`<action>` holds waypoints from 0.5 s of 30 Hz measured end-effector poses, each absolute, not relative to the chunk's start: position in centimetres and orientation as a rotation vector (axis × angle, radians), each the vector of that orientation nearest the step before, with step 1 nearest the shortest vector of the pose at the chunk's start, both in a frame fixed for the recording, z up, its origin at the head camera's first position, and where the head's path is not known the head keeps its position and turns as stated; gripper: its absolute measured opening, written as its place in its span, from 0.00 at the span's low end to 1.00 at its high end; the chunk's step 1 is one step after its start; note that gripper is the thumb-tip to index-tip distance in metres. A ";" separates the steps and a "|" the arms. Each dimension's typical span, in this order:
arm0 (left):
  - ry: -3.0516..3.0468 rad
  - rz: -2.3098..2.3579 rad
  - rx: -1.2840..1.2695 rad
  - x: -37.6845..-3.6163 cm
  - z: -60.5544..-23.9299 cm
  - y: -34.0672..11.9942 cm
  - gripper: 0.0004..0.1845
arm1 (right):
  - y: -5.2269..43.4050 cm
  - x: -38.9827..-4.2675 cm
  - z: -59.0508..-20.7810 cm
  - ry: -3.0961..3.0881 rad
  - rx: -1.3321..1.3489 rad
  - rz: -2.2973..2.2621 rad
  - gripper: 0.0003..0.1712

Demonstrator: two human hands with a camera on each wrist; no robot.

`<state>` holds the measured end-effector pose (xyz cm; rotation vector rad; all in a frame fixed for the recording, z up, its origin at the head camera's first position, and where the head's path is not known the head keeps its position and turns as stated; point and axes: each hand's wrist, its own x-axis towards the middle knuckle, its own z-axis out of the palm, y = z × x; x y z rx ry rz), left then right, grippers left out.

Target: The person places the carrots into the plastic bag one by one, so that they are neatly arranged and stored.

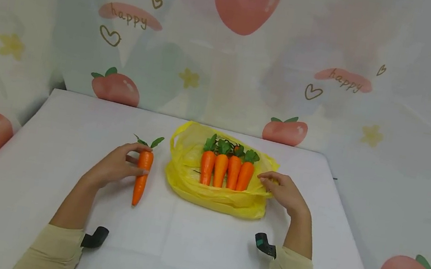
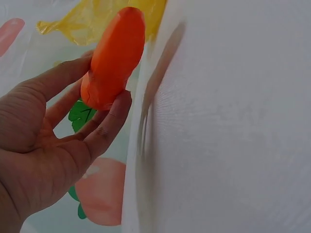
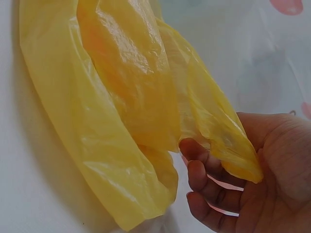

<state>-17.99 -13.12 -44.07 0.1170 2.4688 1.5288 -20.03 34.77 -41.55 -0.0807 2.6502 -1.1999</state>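
My left hand (image 1: 118, 164) holds an orange carrot (image 1: 142, 179) between thumb and fingers, left of a yellow plastic bag (image 1: 210, 199). The carrot's green leaves point away from me and its tip points toward me. In the left wrist view the same carrot (image 2: 116, 58) appears raised off the table. Several more carrots (image 1: 220, 170) lie side by side in the bag's open mouth, leaves at the far end. My right hand (image 1: 284, 191) grips the bag's right edge. In the right wrist view, the yellow plastic (image 3: 214, 121) runs between the thumb and curled fingers.
A white-covered table (image 1: 165, 248) lies under everything. Behind it and at both sides hangs a pale curtain (image 1: 223, 80) printed with peaches, hearts and stars. Black wrist cameras (image 1: 95, 237) stick out from both sleeves.
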 end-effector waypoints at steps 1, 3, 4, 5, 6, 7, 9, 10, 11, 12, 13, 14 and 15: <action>2.456 1.538 0.119 -18.0 -44.0 -13.1 0.31 | 34.9 -20.0 -41.5 2.651 -0.077 -1.202 0.20; 2.435 1.561 0.132 -17.9 -43.7 -13.2 0.31 | 35.0 -19.8 -41.6 2.650 -0.071 -1.198 0.20; 2.425 1.573 0.140 -17.8 -43.6 -13.2 0.31 | 35.1 -19.8 -41.6 2.651 -0.068 -1.196 0.20; 2.416 1.588 0.147 -17.7 -43.4 -13.3 0.31 | 35.1 -19.7 -41.6 2.650 -0.063 -1.198 0.20; 2.409 1.601 0.154 -17.7 -43.2 -13.4 0.31 | 35.2 -19.7 -41.5 2.648 -0.064 -1.202 0.20; 2.402 1.614 0.161 -17.6 -43.0 -13.6 0.31 | 35.2 -19.7 -41.5 2.647 -0.063 -1.207 0.20; 2.408 1.621 0.178 -17.4 -42.5 -13.8 0.32 | 35.2 -19.7 -41.5 2.649 -0.065 -1.215 0.20; 2.412 1.622 0.182 -17.3 -42.2 -13.9 0.32 | 35.1 -19.7 -41.5 2.651 -0.070 -1.215 0.20; 2.414 1.625 0.189 -17.2 -41.9 -14.1 0.32 | 35.1 -19.7 -41.5 2.653 -0.072 -1.214 0.20; 2.417 1.628 0.194 -17.1 -41.6 -14.2 0.33 | 35.1 -19.7 -41.4 2.654 -0.071 -1.213 0.20; 2.420 1.629 0.196 -16.9 -41.2 -14.3 0.33 | 35.0 -19.7 -41.4 2.657 -0.066 -1.212 0.20; 2.427 1.628 0.203 -16.8 -40.9 -14.4 0.33 | 35.0 -19.7 -41.4 2.660 -0.068 -1.209 0.20; 2.430 1.628 0.207 -16.7 -40.5 -14.5 0.34 | 35.0 -19.7 -41.3 2.663 -0.069 -1.204 0.20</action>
